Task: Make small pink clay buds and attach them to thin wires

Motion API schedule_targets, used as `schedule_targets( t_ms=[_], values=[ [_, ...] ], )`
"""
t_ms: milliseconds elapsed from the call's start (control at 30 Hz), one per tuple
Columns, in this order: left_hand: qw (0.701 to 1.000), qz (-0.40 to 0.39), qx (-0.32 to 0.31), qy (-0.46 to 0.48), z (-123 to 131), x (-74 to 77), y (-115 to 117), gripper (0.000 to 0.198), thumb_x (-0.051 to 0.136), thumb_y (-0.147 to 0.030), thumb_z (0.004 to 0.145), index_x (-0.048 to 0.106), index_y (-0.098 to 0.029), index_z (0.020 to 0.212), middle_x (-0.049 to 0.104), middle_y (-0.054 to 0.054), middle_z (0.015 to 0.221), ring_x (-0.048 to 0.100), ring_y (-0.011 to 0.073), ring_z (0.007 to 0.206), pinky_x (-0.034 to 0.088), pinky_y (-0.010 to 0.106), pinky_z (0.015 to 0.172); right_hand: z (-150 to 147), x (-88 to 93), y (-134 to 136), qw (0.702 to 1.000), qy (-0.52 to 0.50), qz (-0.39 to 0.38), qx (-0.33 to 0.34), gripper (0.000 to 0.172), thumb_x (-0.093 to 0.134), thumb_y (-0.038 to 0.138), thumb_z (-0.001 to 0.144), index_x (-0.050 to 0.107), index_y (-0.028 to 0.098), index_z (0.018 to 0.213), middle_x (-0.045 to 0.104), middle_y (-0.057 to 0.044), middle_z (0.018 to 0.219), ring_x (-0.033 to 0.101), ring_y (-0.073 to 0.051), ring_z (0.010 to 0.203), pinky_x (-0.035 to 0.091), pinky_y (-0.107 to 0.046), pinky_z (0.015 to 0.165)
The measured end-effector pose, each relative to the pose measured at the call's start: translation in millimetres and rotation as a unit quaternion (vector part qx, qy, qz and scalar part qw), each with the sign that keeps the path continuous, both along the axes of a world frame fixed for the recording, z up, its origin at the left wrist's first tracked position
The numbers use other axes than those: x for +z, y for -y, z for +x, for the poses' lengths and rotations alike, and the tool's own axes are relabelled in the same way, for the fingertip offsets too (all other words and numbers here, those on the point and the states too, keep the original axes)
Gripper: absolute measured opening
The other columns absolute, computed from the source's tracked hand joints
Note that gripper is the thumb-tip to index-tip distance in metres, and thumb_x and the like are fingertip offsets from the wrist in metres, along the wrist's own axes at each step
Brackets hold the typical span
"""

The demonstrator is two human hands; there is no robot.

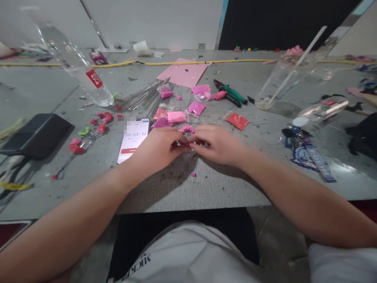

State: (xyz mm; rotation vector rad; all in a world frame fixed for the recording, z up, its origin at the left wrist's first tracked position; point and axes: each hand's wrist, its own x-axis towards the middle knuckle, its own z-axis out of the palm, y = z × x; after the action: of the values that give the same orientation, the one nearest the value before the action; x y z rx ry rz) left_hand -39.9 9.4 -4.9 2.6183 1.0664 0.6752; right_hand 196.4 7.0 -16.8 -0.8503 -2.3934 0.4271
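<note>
My left hand [161, 146] and my right hand [218, 144] meet fingertip to fingertip over the grey table [165, 188]. Both are closed in a pinch around a small dark pink piece [186, 144], mostly hidden by the fingers. Just beyond the fingertips lies a cluster of small pink bits [187, 129]. Behind them are several small bags, among them a light pink one [176, 116] and a magenta one [196, 108]. A red bag [237, 121] lies beyond my right hand. My left wrist is beside a phone [134, 137] showing a timer.
Green-handled pliers [232, 94] and a pink sheet [184, 74] lie farther back. A tall bottle [88, 80] and a black box [37, 133] are at left. At right are a clear cup [273, 84], a lying bottle [324, 111] and keys [294, 135].
</note>
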Motion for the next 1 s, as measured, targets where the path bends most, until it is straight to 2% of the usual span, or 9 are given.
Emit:
schedule_targets(
  t_ms=[100, 200, 267, 400, 500, 633, 700, 833, 1000],
  values=[
    [1.000, -0.001, 0.013, 0.013, 1, 0.1, 1, 0.017, 0.074, -0.032, 0.096, 0.081, -0.016, 0.098, 0.077, 0.004, 0.083, 0.067, 0.0198, 0.075, 0.047, 0.032, 0.071, 0, 0.8, 2, 1.000, 0.007, 0.016, -0.002, 0.015, 0.059, 0.022, 0.101, 0.068, 0.017, 0.091, 0.069, -0.007, 0.088, 0.060, -0.020, 0.084, 0.043, -0.033, 0.076],
    [1.000, -0.003, -0.026, 0.011, 2, 1.5, 2, 0.016, 0.068, -0.026, 0.098, 0.081, -0.016, 0.100, 0.078, 0.005, 0.086, 0.066, 0.0190, 0.075, 0.045, 0.031, 0.070, -1, 2.0, 3, 1.000, 0.005, 0.017, 0.002, 0.016, 0.058, 0.022, 0.102, 0.067, 0.018, 0.089, 0.069, -0.006, 0.087, 0.060, -0.020, 0.083, 0.042, -0.033, 0.075],
    [0.999, -0.002, -0.033, 0.012, 3, 3.2, 2, 0.016, 0.066, -0.024, 0.098, 0.079, -0.016, 0.094, 0.077, 0.004, 0.082, 0.064, 0.0180, 0.071, 0.043, 0.030, 0.068, -2, 2.7, 3, 1.000, -0.018, 0.005, -0.003, 0.016, 0.060, 0.022, 0.101, 0.067, 0.018, 0.087, 0.067, -0.004, 0.085, 0.059, -0.018, 0.080, 0.041, -0.032, 0.074],
    [1.000, 0.006, -0.002, 0.017, 3, 4.0, 3, 0.018, 0.067, -0.026, 0.097, 0.075, -0.016, 0.085, 0.073, 0.004, 0.075, 0.062, 0.0178, 0.068, 0.043, 0.031, 0.067, -3, 3.5, 2, 0.987, -0.114, -0.044, -0.104, 0.020, 0.060, 0.030, 0.102, 0.063, 0.020, 0.086, 0.064, -0.001, 0.079, 0.054, -0.016, 0.072, 0.038, -0.031, 0.068],
    [1.000, 0.007, -0.009, -0.008, 2, 0.1, 2, 0.017, 0.067, -0.026, 0.098, 0.078, -0.015, 0.091, 0.074, 0.007, 0.084, 0.068, 0.0224, 0.080, 0.048, 0.035, 0.074, -1, 3.0, -1, 0.973, -0.154, -0.079, -0.152, 0.026, 0.055, 0.036, 0.105, 0.056, 0.021, 0.084, 0.060, 0.001, 0.073, 0.051, -0.015, 0.066, 0.036, -0.032, 0.064],
    [0.997, -0.022, -0.059, -0.044, 3, -6.3, 2, 0.022, 0.063, -0.027, 0.103, 0.082, -0.016, 0.107, 0.075, 0.012, 0.106, 0.071, 0.0282, 0.101, 0.054, 0.042, 0.090, -1, 1.5, -2, 0.981, -0.118, -0.058, -0.143, 0.035, 0.050, 0.037, 0.109, 0.052, 0.022, 0.077, 0.055, 0.002, 0.066, 0.051, -0.015, 0.064, 0.035, -0.032, 0.063],
    [0.995, -0.021, -0.070, -0.069, 4, -8.7, 2, 0.026, 0.060, -0.029, 0.105, 0.083, -0.017, 0.108, 0.073, 0.013, 0.107, 0.071, 0.0293, 0.102, 0.055, 0.044, 0.091, -2, 0.7, -1, 0.984, -0.106, -0.038, -0.135, 0.030, 0.054, 0.034, 0.107, 0.060, 0.021, 0.080, 0.062, 0.001, 0.069, 0.055, -0.015, 0.066, 0.038, -0.032, 0.064],
    [0.990, 0.006, -0.072, -0.118, 7, -11.1, 4, 0.031, 0.056, -0.030, 0.108, 0.084, -0.017, 0.104, 0.069, 0.013, 0.099, 0.068, 0.0284, 0.094, 0.054, 0.042, 0.083, -5, -0.4, 2, 0.984, -0.123, -0.033, -0.126, 0.010, 0.065, 0.023, 0.098, 0.074, 0.019, 0.096, 0.080, -0.004, 0.091, 0.069, -0.018, 0.079, 0.048, -0.031, 0.069],
    [0.994, -0.010, -0.063, -0.088, 7, -9.5, 5, 0.028, 0.058, -0.027, 0.105, 0.083, -0.016, 0.110, 0.070, 0.015, 0.107, 0.069, 0.0320, 0.104, 0.055, 0.047, 0.089, -6, 0.1, 4, 0.978, -0.126, -0.084, -0.144, 0.007, 0.071, 0.024, 0.092, 0.074, 0.019, 0.089, 0.079, -0.003, 0.083, 0.071, -0.018, 0.075, 0.050, -0.031, 0.069]
  ],
)
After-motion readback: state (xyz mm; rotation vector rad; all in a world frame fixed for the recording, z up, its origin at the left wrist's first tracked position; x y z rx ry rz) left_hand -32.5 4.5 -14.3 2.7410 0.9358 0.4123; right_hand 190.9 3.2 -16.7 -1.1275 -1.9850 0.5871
